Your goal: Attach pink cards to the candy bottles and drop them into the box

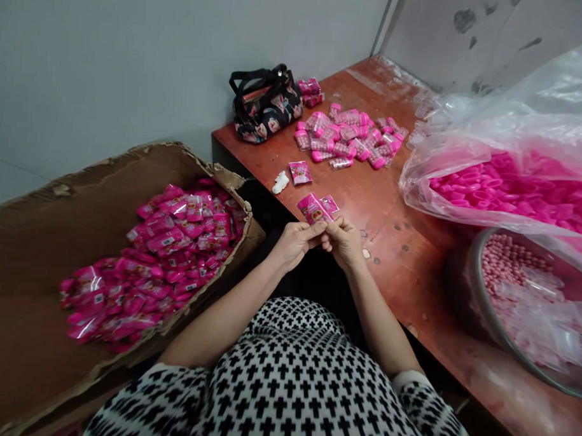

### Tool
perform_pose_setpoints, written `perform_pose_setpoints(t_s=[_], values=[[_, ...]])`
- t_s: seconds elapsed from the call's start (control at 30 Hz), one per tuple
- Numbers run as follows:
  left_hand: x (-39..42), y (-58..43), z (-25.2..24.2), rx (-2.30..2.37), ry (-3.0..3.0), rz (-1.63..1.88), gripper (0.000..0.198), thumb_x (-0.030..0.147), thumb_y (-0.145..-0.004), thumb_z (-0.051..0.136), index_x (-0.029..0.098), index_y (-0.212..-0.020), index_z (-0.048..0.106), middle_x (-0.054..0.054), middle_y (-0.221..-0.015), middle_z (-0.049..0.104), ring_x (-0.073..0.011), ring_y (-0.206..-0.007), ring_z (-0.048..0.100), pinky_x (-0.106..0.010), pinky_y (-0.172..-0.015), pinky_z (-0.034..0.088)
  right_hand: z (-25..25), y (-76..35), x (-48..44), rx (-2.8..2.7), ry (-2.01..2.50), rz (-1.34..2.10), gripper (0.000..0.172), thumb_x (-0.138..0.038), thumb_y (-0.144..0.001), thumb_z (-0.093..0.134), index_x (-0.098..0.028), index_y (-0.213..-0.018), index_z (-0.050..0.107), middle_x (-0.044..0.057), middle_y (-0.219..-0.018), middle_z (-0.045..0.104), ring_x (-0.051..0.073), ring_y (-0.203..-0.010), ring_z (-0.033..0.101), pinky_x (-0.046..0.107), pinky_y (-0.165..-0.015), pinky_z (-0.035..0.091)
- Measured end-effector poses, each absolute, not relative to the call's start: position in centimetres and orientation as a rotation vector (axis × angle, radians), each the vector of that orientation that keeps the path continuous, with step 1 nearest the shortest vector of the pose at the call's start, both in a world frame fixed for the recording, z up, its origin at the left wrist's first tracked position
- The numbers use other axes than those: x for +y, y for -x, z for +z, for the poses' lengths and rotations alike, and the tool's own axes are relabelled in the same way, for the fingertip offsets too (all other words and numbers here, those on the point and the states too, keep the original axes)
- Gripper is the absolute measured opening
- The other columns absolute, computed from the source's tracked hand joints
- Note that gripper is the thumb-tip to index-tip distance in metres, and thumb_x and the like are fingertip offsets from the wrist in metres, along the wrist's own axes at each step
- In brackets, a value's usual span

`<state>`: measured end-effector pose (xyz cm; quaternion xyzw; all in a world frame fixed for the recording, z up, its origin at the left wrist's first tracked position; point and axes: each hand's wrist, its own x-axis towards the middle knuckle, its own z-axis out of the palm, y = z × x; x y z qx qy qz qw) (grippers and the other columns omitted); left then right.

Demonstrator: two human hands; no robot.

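Both hands meet at the near edge of the reddish-brown table [390,247]. My left hand [296,243] pinches the lower edge of a pink printed wrapper [313,208]. Beside it, fingertips close together, my right hand [343,240] is closed on the same wrapper's lower right corner. Another pink packet [330,203] shows just behind, partly covered; whether it is held or lies on the table I cannot tell. Farther back lies a single pink packet [300,172], next to a crumpled white scrap [280,182]. Several small bottles with pink caps and pale pink beads [346,132] form a pile beyond.
At left stands a torn cardboard box [42,235] with many filled pink packets [175,239]. A floral handbag [268,112] and stacked packets [311,90] sit at the back. Right are a plastic bag [419,175] of pink caps and a grey tub [477,294] with beads and clear bottles.
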<state>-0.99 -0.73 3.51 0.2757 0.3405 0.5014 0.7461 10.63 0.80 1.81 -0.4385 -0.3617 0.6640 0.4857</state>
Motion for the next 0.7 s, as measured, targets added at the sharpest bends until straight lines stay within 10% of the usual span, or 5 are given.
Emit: perform_pose_setpoints(t_s=[0.3, 0.53, 0.7], values=[[-0.4, 8.0, 4.1, 1.122, -0.337, 1.791, 0.049, 0.061, -0.076, 0.054, 0.019, -0.100, 0.062, -0.010, -0.107, 0.068, -0.0218, -0.104, 0.062, -0.035, -0.091, 0.048, 3.1, -8.9, 1.8, -1.095, 1.035, 1.680, 0.033, -0.045, -0.067, 0.070, -0.021, -0.069, 0.048, -0.005, -0.052, 0.062, 0.007, -0.037, 0.052, 0.016, -0.034, 0.037], [8.4, 7.8, -0.7, 1.842, -1.414, 1.367, 0.032, 0.020, -0.073, 0.066, 0.015, -0.104, 0.064, -0.015, -0.132, 0.051, -0.0289, -0.132, 0.034, -0.042, -0.111, 0.020, 1.8, -10.6, 1.6, -1.025, 1.130, 1.627, 0.033, -0.047, -0.071, 0.068, -0.020, -0.071, 0.049, -0.005, -0.052, 0.062, 0.006, -0.037, 0.050, 0.015, -0.034, 0.035], [10.7, 8.5, -2.8, 2.080, -1.653, 1.109, 0.022, 0.023, -0.085, 0.053, 0.012, -0.096, 0.067, -0.013, -0.116, 0.061, -0.0271, -0.122, 0.043, -0.040, -0.106, 0.029, 2.0, -12.3, 1.3, -1.041, 1.210, 1.534, 0.032, -0.045, -0.072, 0.067, -0.019, -0.068, 0.050, -0.004, -0.052, 0.062, 0.006, -0.038, 0.050, 0.015, -0.035, 0.036]])
